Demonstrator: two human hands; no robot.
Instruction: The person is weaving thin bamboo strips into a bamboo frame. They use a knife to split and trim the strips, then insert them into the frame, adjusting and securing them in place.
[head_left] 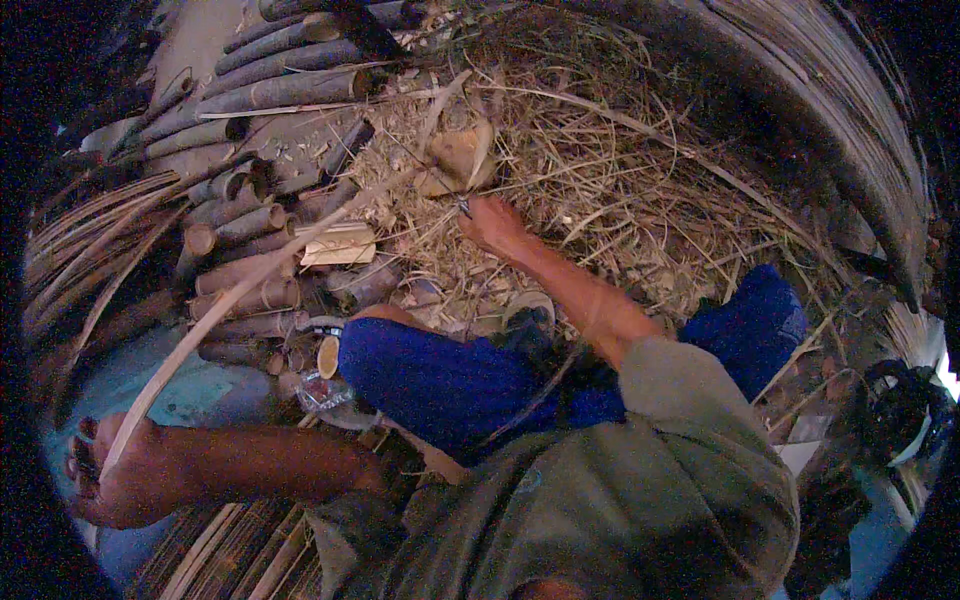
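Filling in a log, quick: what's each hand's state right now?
Left hand: closed, holding the long pale strip.
Right hand: closed; what it holds cannot be told.

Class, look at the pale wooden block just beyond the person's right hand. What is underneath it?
Loose shavings lie around the block. Whatever is directly beneath it is covered by the block itself, so the picture cannot show it.

Block (465, 155) bars way beyond right hand (490, 223); strip (203, 328) spans logs (247, 223).
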